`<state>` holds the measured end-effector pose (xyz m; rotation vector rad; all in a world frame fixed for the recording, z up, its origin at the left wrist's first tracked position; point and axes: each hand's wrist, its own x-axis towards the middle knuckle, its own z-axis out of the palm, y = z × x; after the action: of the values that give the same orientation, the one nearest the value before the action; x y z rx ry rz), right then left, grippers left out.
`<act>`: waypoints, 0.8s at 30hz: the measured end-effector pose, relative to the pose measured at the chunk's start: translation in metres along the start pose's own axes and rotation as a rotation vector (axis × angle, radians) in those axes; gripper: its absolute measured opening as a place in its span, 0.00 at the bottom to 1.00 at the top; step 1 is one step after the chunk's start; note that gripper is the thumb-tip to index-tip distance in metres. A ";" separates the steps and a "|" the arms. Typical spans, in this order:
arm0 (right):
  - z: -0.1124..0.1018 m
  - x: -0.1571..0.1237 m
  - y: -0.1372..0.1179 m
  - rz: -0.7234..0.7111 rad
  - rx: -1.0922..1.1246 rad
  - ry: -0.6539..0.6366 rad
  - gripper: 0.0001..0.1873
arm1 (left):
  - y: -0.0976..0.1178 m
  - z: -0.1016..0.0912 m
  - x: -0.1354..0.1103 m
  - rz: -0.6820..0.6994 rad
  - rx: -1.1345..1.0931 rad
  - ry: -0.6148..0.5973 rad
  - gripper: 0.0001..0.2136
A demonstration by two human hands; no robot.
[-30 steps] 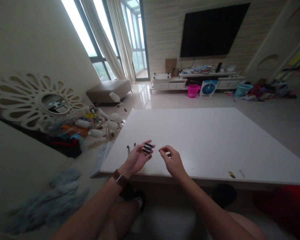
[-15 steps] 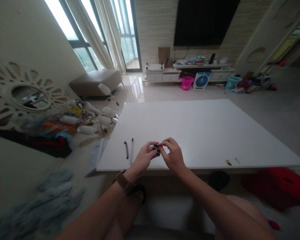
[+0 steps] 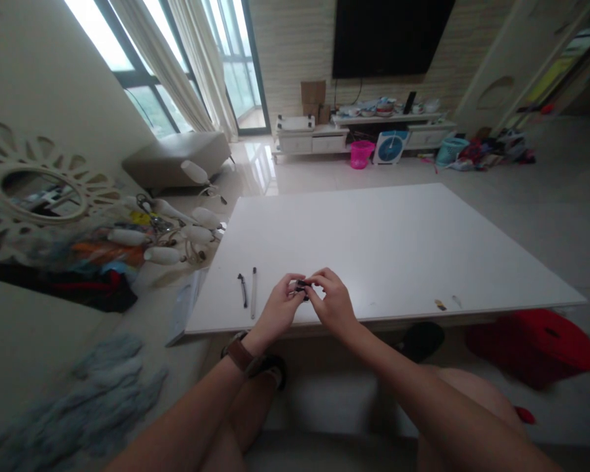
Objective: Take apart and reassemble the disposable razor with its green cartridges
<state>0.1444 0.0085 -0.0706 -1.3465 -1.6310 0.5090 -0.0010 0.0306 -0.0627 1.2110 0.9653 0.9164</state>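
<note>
Just above the near edge of a white table [image 3: 364, 236], both hands meet on a small black object with a light band [image 3: 301, 286]; its kind is too small to make out. My left hand [image 3: 280, 303] is closed round its left side. From the right, my right hand [image 3: 333, 300] pinches it with thumb and fingertips, partly hiding it. Left of the hands lie a thin dark tool [image 3: 243, 291] with a wider head and a slim pale stick with a dark tip [image 3: 254, 293].
Near the table's front right lie a small yellow-and-black item [image 3: 440, 305] and a small clear piece [image 3: 457, 301]. A lamp with several white shades [image 3: 164, 255] stands against the left side. A red stool-like object [image 3: 545, 347] is below the right edge.
The view has shifted slightly, so the room sits a little further left and higher. My right fingers have moved further over the small black object, covering more of it.
</note>
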 end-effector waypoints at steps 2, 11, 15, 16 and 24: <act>-0.001 0.001 0.000 -0.014 -0.012 -0.006 0.08 | 0.001 0.001 -0.001 -0.019 -0.013 0.001 0.13; 0.000 0.003 0.002 -0.007 -0.054 -0.041 0.07 | 0.001 0.005 -0.003 -0.083 -0.051 0.013 0.16; 0.001 0.001 0.002 -0.015 -0.058 -0.047 0.07 | 0.001 0.007 -0.003 -0.079 -0.044 0.021 0.15; 0.001 0.001 0.002 -0.016 -0.059 -0.050 0.07 | 0.001 0.008 -0.003 -0.084 -0.043 0.021 0.15; 0.003 -0.001 0.001 -0.013 -0.063 -0.071 0.08 | 0.003 0.007 -0.004 -0.090 -0.080 -0.005 0.16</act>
<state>0.1425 0.0088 -0.0735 -1.3771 -1.7246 0.5068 0.0044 0.0248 -0.0589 1.0933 0.9632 0.8723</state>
